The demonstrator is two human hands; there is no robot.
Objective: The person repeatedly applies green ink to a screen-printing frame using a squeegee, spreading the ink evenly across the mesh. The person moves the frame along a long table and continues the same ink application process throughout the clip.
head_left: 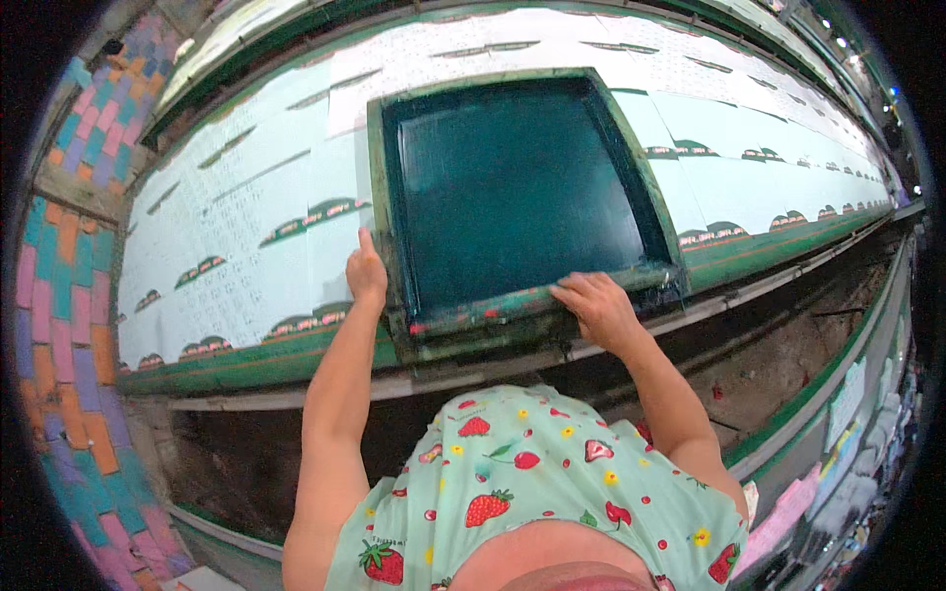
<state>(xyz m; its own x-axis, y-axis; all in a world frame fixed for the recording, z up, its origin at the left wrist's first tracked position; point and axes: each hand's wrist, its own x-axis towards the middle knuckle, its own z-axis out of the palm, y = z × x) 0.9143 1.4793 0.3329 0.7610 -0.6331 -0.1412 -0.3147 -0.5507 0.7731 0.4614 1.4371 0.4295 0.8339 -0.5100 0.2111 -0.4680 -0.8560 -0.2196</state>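
On the pale green shirt, small dark lettering stands just above one strawberry print. It is too small for sure reading.

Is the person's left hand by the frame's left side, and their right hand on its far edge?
Not quite: the right hand is on the frame's near edge, as the head view shows. The left hand is by its left side.

Frame: paint-smeared, rough, worn finish, wood or metal unclear
Screen inside it: smooth, taut-looking, dark, wet-looking gloss along inner borders
Pale sheets: thin, flat, mostly matt, cloth or paper unclear
Table edge: smooth green surface, faint sheen
Shirt: soft printed cloth, matt, lightly creased
Wall: painted brick, matt, rough-looking
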